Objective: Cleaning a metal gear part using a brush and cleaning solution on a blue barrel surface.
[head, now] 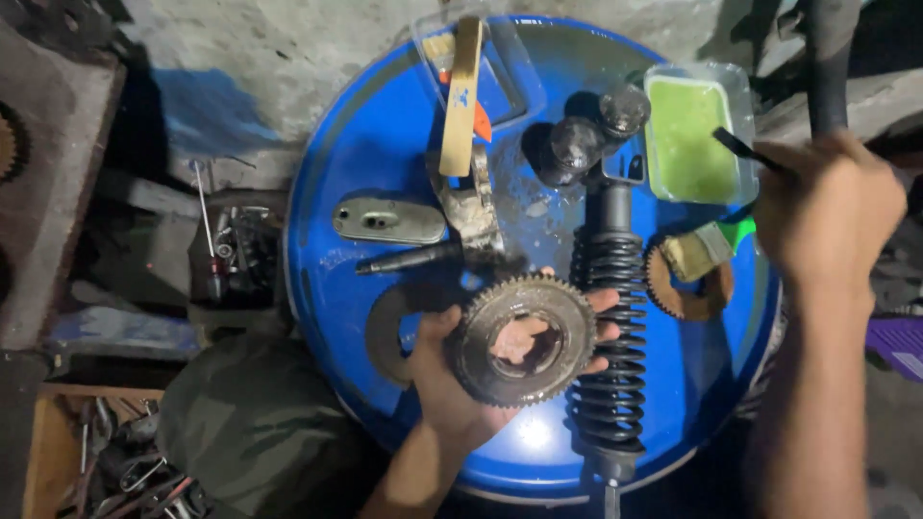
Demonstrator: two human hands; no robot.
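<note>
Steel toothed gear (524,338), greasy, held flat in the left hand (452,375) over the blue drum lid (385,125) beside the black coil spring (611,327), while the right hand (829,207) grips a dark brush (745,149) at the tub of green grease (687,135): greasing step, brush loading judged next.

A blue drum top (385,125) carries a black coil spring (612,336), a grey toothed gear (524,338) and green paste (687,135).
</note>
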